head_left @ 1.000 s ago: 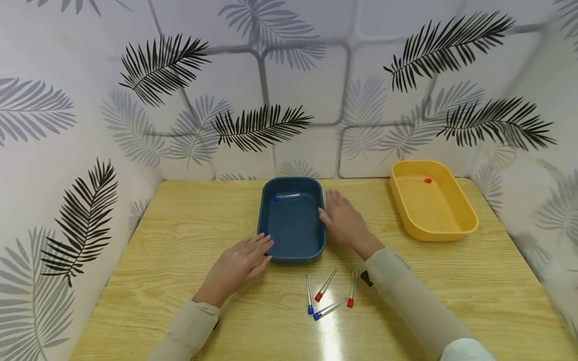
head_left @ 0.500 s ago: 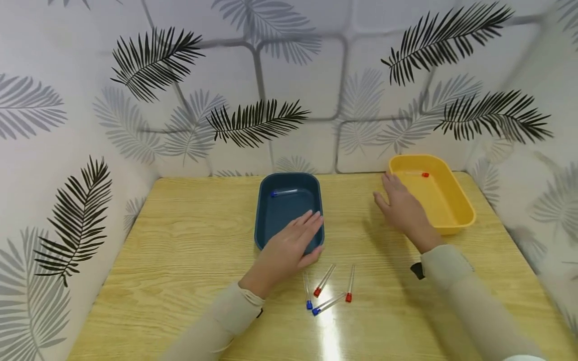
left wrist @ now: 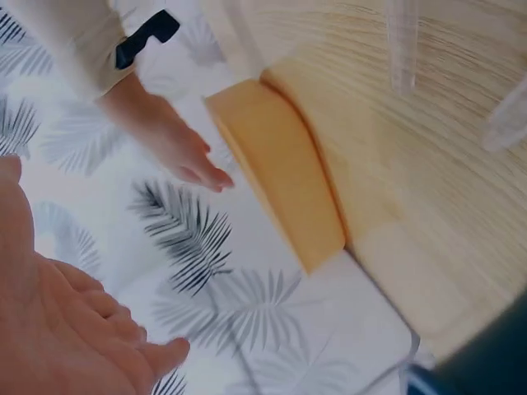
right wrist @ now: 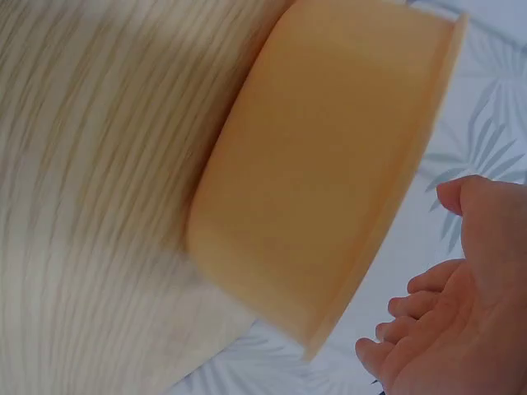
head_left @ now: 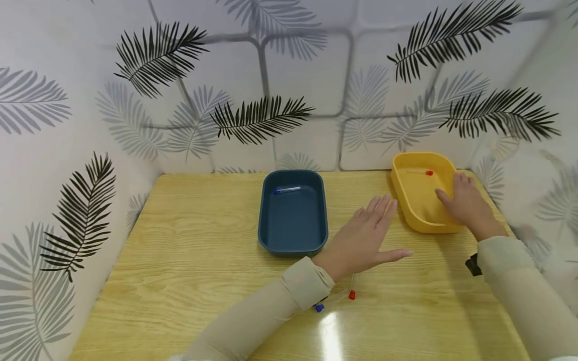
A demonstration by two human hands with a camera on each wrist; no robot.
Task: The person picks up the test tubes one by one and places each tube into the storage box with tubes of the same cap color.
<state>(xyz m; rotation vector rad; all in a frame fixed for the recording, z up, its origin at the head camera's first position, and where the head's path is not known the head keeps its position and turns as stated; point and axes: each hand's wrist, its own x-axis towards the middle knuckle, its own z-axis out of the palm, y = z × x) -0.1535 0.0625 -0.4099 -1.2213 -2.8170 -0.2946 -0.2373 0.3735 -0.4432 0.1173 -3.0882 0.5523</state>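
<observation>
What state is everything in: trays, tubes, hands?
Blue tray: upright, uncovered
Yellow tray: upright, uncovered
Blue-capped tube: lying in the blue tray
Red-capped tube: lying in the yellow tray
Loose tubes: partly hidden; visible caps on
Left hand: open, empty
Right hand: open, empty

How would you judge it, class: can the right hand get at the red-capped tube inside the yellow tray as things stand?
Probably yes: the right hand, holding nothing, is at the right side of the yellow tray, whose top is uncovered, and nothing visible blocks the red-capped tube.
</observation>
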